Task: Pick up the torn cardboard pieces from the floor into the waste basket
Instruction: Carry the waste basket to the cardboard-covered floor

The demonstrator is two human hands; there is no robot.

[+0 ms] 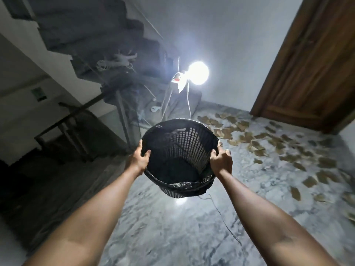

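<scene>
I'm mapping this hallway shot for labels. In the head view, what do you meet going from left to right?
Stair railing → left hand → waste basket → right hand → torn cardboard pieces on the marble floor. The wooden door stands farther back, above the pieces.

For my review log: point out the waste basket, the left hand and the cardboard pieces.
waste basket (189, 148): head view, inner mesh wall.
left hand (138, 160): head view, back of hand gripping the rim.
cardboard pieces (249, 137): head view, scattered patch on the floor.
</scene>
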